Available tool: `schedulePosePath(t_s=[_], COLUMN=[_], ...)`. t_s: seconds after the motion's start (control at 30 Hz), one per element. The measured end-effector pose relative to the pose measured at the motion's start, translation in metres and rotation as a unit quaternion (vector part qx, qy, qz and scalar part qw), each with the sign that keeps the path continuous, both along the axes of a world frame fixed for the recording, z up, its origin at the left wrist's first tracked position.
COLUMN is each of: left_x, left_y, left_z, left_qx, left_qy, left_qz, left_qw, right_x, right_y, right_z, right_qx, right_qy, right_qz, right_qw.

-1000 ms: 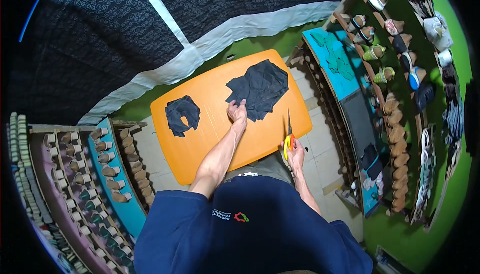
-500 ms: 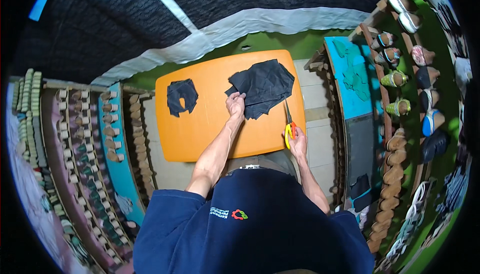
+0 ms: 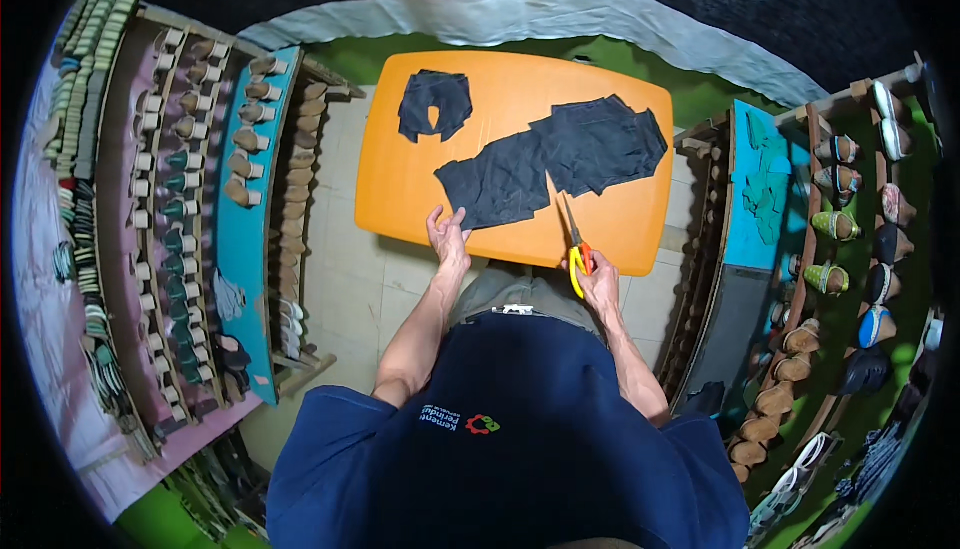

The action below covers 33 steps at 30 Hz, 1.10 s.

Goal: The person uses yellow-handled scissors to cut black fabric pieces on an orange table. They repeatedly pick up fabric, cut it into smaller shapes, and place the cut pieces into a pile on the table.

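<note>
Short-sleeved navy shirt fills the six o'clock side, a small red-and-green emblem with white lettering on its chest. Forearms are bare, no watch or rings visible, and grey trousers peek out towards twelve o'clock.

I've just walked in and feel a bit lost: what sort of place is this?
Probably a small shoemaking workshop. Wooden racks of shoe forms and unfinished shoes stand on both sides, and the right hand holds yellow-handled scissors at a dark flat fabric piece spread on an orange rectangular tabletop, the left hand steadying it.
</note>
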<state>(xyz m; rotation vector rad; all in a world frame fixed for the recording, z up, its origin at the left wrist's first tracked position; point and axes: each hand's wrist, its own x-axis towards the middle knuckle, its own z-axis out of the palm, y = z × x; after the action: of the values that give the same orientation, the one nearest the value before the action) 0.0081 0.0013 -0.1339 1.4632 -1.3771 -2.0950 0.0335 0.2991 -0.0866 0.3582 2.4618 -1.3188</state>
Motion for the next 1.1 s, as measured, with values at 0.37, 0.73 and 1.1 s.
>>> schedulePosePath(t_s=[0.37,0.73,1.1], left_x=[0.029,-0.012,-0.008], left_y=[0.023,0.061,0.056], left_z=[-0.020,-0.005,-0.003], left_qx=[0.185,0.230,0.189], left_qy=[0.116,0.079,0.076], left_qz=[-0.103,-0.081,-0.129], left_qw=[0.970,0.967,0.970], right_x=[0.054,0.051,0.036], right_y=[-0.065,-0.116,-0.126], right_z=[0.019,0.017,0.023], right_qx=[-0.171,-0.271,-0.243], right_qy=[-0.268,-0.266,-0.240], right_qz=[-0.063,-0.073,-0.091], right_qw=[0.946,0.922,0.936])
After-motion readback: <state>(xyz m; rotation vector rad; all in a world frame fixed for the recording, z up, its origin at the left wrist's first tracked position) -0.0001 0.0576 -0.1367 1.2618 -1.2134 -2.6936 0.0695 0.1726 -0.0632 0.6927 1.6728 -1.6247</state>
